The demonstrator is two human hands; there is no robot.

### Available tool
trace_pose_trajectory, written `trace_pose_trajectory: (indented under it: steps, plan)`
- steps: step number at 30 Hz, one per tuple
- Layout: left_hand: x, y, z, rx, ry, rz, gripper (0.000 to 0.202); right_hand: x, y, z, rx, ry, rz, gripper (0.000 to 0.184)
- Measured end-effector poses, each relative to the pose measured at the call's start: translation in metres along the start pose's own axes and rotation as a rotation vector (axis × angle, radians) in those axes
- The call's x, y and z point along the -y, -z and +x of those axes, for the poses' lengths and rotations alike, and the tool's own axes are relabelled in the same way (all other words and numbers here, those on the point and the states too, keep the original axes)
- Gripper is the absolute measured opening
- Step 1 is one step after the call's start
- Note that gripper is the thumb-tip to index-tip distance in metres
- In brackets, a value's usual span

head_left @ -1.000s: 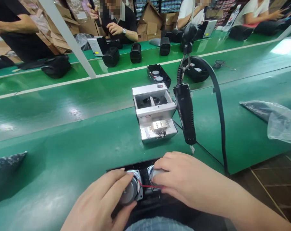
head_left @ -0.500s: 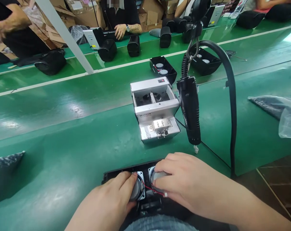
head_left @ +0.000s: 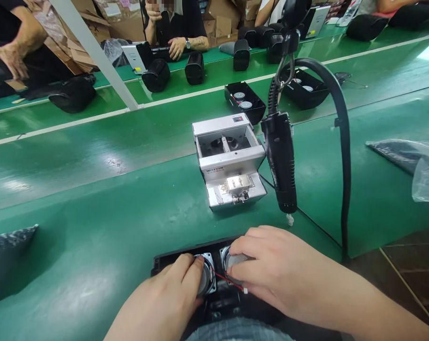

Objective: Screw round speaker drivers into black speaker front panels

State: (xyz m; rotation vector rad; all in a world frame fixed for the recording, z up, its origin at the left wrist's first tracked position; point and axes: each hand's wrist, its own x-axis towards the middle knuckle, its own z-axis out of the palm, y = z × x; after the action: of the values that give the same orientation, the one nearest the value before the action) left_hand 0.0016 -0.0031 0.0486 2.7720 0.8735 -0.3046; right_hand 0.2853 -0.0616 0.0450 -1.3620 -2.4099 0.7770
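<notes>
In front of me at the lower middle lies an open black speaker housing (head_left: 161, 261) with two round drivers in it. My left hand (head_left: 161, 300) has its fingers closed around the left speaker driver (head_left: 209, 279). Over the right speaker driver (head_left: 237, 260), the fingers of my right hand (head_left: 274, 265) are curled, gripping its round magnet. A thin red wire (head_left: 230, 282) runs between the drivers to a small white plug (head_left: 245, 291) beside my right hand. My hands cover part of both drivers and the housing's lower side.
A silver screw feeder (head_left: 232, 166) stands beyond the housing. Right of it hangs a black electric screwdriver (head_left: 280, 166) with a thick cable (head_left: 345, 166). Another open housing (head_left: 255, 111) sits behind the feeder. Co-workers and black speaker cases line the far side; a plastic bag (head_left: 427, 182) lies right.
My hands keep almost the same places on the drivers. The open housing behind the feeder has shifted slightly right. At top left, a co-worker's hand is now on a dark object.
</notes>
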Motion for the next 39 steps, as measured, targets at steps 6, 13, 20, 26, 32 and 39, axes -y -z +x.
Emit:
trace_pose_trajectory:
  steps: [6,13,20,26,32,39]
  plan:
    - [0.003,-0.002,-0.001,-0.071,-0.005,-0.011,0.048,0.000,0.000,-0.002,-0.010,0.016,-0.022,0.005]
    - [0.003,0.006,0.009,-0.033,-0.034,-0.031,0.049,-0.002,0.002,0.000,-0.007,0.010,-0.014,0.007]
    - [-0.003,0.012,0.011,0.081,0.012,-0.024,0.051,0.000,0.004,-0.002,0.036,0.005,-0.006,0.004]
    - [-0.003,0.022,0.021,0.223,0.069,-0.093,0.046,0.001,0.008,0.001,0.068,0.007,-0.009,0.004]
    - [0.003,0.024,0.026,0.299,0.054,-0.126,0.038,0.001,0.010,0.004,0.048,-0.001,-0.004,0.008]
    - [-0.002,0.024,0.026,0.260,-0.008,-0.034,0.040,0.008,0.018,0.005,-0.048,0.056,-0.014,0.011]
